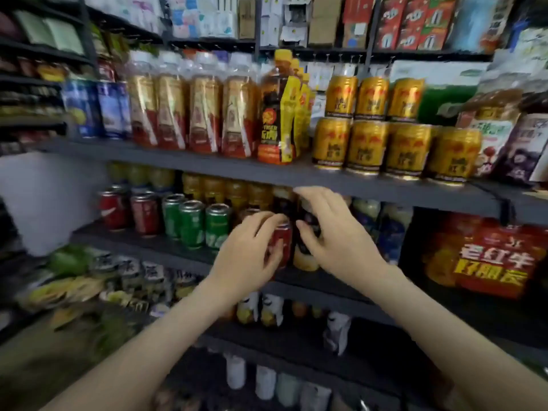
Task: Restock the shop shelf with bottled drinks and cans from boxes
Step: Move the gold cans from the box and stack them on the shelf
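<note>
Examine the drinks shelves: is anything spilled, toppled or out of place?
Nothing stands out. Gold cans and green cans stand upright in rows; no spill shows. The left hand grips a red can, the right hand a dark bottle.

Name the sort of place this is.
Probably a convenience shop: shelves crowded with rows of gold cans, bottled tea and green cans; left hand grips a red can, right hand a dark bottle.

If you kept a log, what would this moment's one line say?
stage: shelving | left hand: grips red can | right hand: grips dark bottle | place: shelf, right of green cans
</note>
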Available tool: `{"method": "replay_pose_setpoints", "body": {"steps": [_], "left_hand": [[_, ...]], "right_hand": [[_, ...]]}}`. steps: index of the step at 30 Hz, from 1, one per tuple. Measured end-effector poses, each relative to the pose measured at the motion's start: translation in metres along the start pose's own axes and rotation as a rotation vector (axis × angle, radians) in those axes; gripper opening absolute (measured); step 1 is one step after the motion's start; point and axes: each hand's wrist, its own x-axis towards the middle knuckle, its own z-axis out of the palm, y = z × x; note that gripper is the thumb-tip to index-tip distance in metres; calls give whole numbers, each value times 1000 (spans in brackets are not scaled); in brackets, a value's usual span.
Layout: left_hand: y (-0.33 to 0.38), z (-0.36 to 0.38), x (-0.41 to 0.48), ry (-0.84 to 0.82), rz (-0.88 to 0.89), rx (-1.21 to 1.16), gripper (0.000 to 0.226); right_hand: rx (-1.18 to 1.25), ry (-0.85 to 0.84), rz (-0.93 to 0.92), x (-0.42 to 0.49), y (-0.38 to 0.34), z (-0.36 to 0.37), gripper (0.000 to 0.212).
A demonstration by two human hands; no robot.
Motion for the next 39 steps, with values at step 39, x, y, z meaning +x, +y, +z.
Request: {"method": "replay_pose_setpoints", "body": {"steps": [39], "left_hand": [[-444,-290,-606,-733,-1649,240,53]], "right_hand": [[324,-1274,-151,81,-469,738,59]]}}
